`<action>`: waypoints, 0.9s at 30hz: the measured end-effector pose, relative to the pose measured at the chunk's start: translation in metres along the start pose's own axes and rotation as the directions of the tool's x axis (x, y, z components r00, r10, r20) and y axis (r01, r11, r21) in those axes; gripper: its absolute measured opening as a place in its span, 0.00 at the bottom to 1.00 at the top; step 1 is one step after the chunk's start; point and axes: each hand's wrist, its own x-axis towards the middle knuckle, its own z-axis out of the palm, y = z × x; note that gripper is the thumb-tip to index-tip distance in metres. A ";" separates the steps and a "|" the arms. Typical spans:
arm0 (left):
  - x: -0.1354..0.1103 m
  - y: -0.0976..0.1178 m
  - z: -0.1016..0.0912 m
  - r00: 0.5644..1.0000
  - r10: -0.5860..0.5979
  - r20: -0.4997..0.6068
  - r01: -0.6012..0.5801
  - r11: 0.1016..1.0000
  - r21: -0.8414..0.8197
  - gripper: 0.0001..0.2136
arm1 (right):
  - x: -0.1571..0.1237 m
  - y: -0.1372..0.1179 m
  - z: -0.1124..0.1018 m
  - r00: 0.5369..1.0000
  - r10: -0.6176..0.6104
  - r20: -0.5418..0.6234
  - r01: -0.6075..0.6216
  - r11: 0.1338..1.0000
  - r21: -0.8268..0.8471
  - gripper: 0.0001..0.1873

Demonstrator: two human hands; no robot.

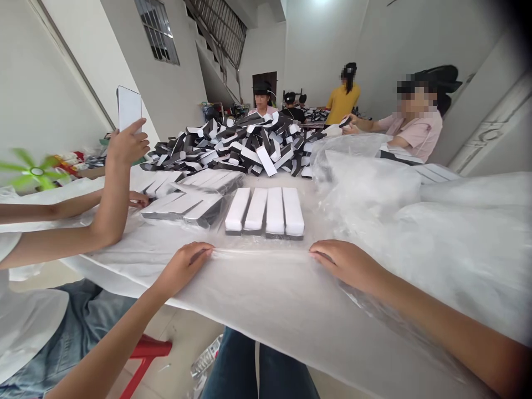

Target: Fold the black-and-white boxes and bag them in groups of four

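Observation:
My left hand (188, 269) pinches the near left corner of a clear plastic bag (261, 251). With fingers closed, my right hand (347, 262) grips the near right corner, so the bag's edge stretches straight between both hands. Just beyond that edge, several narrow boxes (275, 211), white on top and black underneath, lie side by side in a row. They appear to be inside the bag, on the white-covered table (286, 288). Left of them rest bagged boxes (183, 206) of similar look.
A large heap of black and white boxes (233, 145) covers the table's far side. Loose plastic sheeting (457, 221) spreads at right. At left, a neighbour's raised hand (127, 143) holds a white box (129, 109). A red stool (152, 348) stands below; another person (419, 119) works at right.

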 end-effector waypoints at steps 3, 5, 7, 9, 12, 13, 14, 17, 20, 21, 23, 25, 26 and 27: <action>0.005 -0.001 0.001 0.998 -0.058 -0.011 0.058 0.998 0.019 0.17 | 0.005 0.010 0.005 0.996 0.093 0.008 -0.093 0.994 0.058 0.18; 0.008 0.001 0.002 0.998 -0.063 -0.008 0.063 0.997 0.037 0.15 | 0.008 0.016 0.008 0.993 0.120 0.011 -0.121 0.991 0.053 0.14; 0.010 0.002 0.003 0.999 -0.039 -0.015 0.040 0.997 0.073 0.13 | 0.009 0.020 0.010 0.993 0.121 0.013 -0.121 0.993 0.009 0.08; 0.011 0.003 0.006 1.000 -0.004 -0.021 0.007 0.992 0.128 0.11 | 0.008 0.021 0.010 0.995 0.100 -0.003 -0.100 0.994 -0.049 0.08; 0.010 0.008 0.009 0.996 0.058 -0.069 -0.040 0.972 0.232 0.12 | 0.005 0.018 0.007 0.997 -0.043 -0.064 0.033 0.990 -0.138 0.14; 0.009 0.011 0.010 0.991 0.091 -0.101 -0.062 0.964 0.260 0.13 | 0.004 0.016 0.007 0.989 -0.120 -0.084 0.104 0.980 -0.167 0.16; 0.007 0.015 0.010 0.983 0.133 -0.129 -0.093 0.957 0.275 0.14 | 0.003 0.013 0.007 0.976 -0.195 -0.095 0.175 0.966 -0.189 0.18; 0.000 0.035 0.014 0.956 0.282 -0.085 -0.254 0.936 0.244 0.17 | 0.003 0.003 0.011 0.945 -0.317 -0.079 0.298 0.936 -0.187 0.22; -0.006 0.057 0.023 0.917 0.377 0.135 -0.397 0.895 0.202 0.20 | 0.004 -0.006 0.016 0.941 -0.339 0.024 0.339 0.934 -0.112 0.26; -0.007 0.063 0.026 0.899 0.389 0.200 -0.426 0.883 0.197 0.21 | 0.003 -0.007 0.018 0.939 -0.338 0.067 0.343 0.935 -0.085 0.27; -0.005 0.069 0.032 0.881 0.390 0.268 -0.446 0.872 0.199 0.23 | 0.003 -0.008 0.018 0.939 -0.317 0.136 0.326 0.944 -0.049 0.28; -0.001 0.067 0.033 0.893 0.356 0.275 -0.418 0.882 0.218 0.22 | 0.002 -0.005 0.016 0.947 -0.278 0.158 0.288 0.957 -0.042 0.27; 0.001 0.064 0.032 0.906 0.331 0.265 -0.393 0.889 0.233 0.21 | 0.002 -0.003 0.015 0.955 -0.256 0.146 0.266 0.963 -0.051 0.26; 0.004 0.060 0.030 0.918 0.308 0.250 -0.368 0.896 0.247 0.21 | 0.002 0.000 0.014 0.963 -0.237 0.127 0.246 0.967 -0.064 0.25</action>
